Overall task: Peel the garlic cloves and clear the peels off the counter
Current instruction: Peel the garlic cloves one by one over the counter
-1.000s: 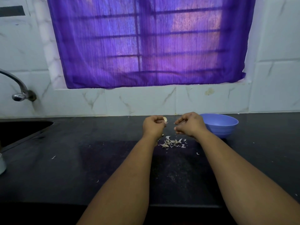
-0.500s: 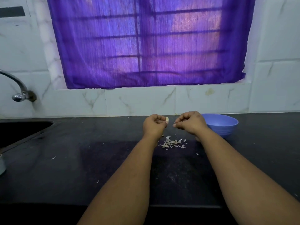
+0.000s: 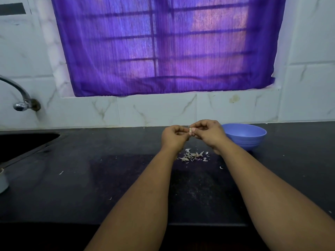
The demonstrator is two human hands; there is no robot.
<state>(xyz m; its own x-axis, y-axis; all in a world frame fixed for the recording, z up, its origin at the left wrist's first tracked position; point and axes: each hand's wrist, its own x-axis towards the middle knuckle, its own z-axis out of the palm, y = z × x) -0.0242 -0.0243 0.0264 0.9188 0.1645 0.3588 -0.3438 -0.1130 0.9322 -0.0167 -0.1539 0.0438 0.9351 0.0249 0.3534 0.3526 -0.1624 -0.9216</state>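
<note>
A small pale garlic clove (image 3: 190, 131) is held above the counter, pinched between the fingertips of both hands. The left hand (image 3: 174, 137) grips it from the left with curled fingers; the right hand (image 3: 208, 133) pinches it from the right, thumb and forefinger closed on it. Directly beneath the hands, a loose heap of whitish papery garlic peels (image 3: 193, 155) lies on the dark stone counter (image 3: 90, 178), with stray flakes scattered farther out. A light blue plastic bowl (image 3: 244, 135) stands just right of the right hand. A recessed dark sink (image 3: 23, 144) and chrome tap (image 3: 20, 98) occupy the left. White marbled wall tiles (image 3: 154, 111) back the counter below a purple curtain (image 3: 163, 46). No legible writing is visible.
</note>
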